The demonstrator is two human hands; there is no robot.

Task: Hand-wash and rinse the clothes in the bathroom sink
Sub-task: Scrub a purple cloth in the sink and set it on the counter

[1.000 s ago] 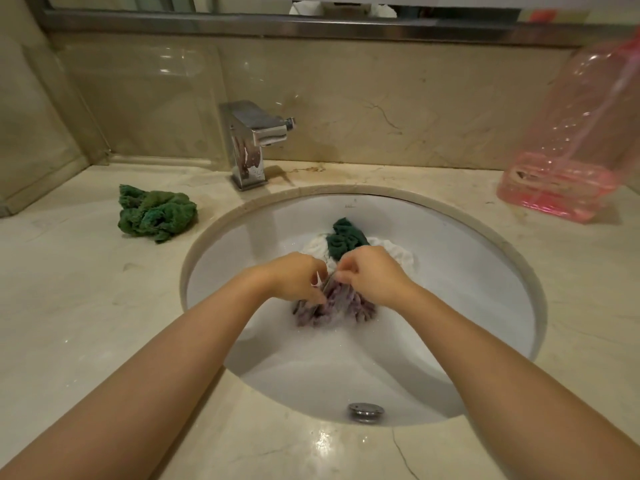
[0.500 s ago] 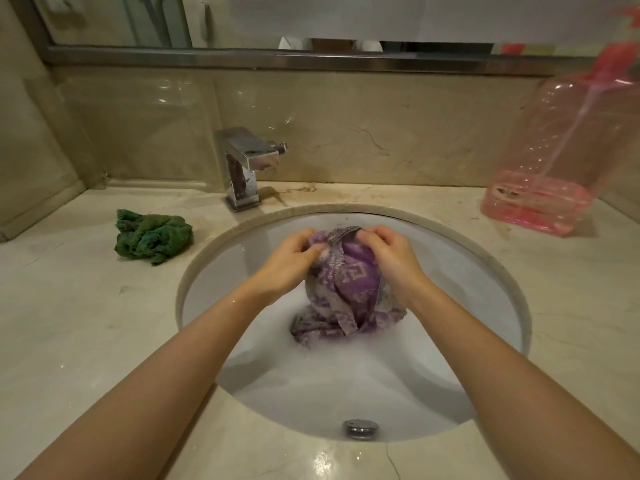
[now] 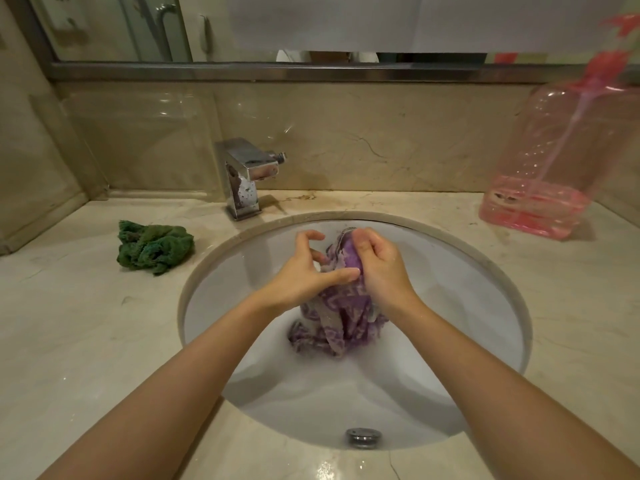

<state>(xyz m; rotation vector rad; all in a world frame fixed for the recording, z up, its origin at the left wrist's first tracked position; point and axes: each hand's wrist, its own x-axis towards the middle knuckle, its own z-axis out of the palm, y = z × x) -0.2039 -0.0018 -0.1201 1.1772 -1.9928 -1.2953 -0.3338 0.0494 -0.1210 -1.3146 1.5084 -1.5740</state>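
Observation:
A wet purple patterned cloth hangs in a bunch over the white sink, its lower end resting in the cloudy water. My right hand grips the top of the cloth from the right, fingers curled round it. To the cloth's left, my left hand has its fingers spread and loosely bent, and its thumb lies against the fabric. A crumpled green cloth lies on the counter left of the sink.
A chrome faucet stands behind the sink's left side. A large pink pump bottle sits at the back right of the marble counter. A metal overflow fitting is set in the sink's near wall. A mirror runs along the back wall.
Both hands lifted the purple cloth out of the water. My left hand then let go of its top edge and spread its fingers, while my right hand kept its grip.

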